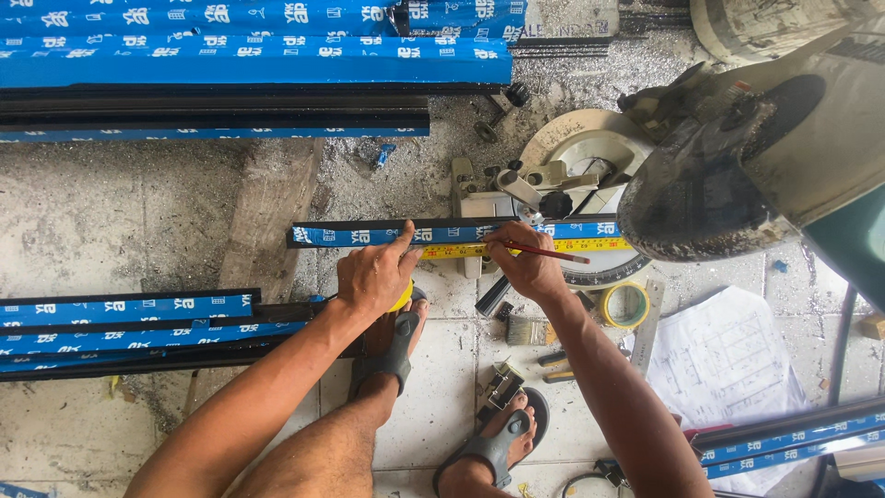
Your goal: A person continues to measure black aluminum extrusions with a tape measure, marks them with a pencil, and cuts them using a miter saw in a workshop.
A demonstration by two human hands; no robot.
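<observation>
Lying across the saw bed, blue-filmed aluminium profile [387,234] with a black upper edge, one end reaching under the mitre saw [737,166]. Stretched along its near edge, yellow tape measure blade [461,250], running on to the right under the saw head. Looks like marking in progress: tape already laid and held, pencil tip down on the tape and profile, no finished mark to be made out at this size, and no cut visible in the piece, so by the look of it cutting yet to come.

Pressing on the tape measure case with a curled left hand [373,275], a sliver of yellow showing under the palm, thumb stretched forward to pin the blade against the profile. Pinching a red pencil [548,252] in the right hand [527,267], fingers closed round it in a writing grip, point aimed left at the tape.

Further out: a brush [527,331], a roll of yellow tape [625,304], a steel square [647,327], a paper drawing [728,355], more blue-filmed profiles [129,327] stacked left and above, sandalled feet below.
</observation>
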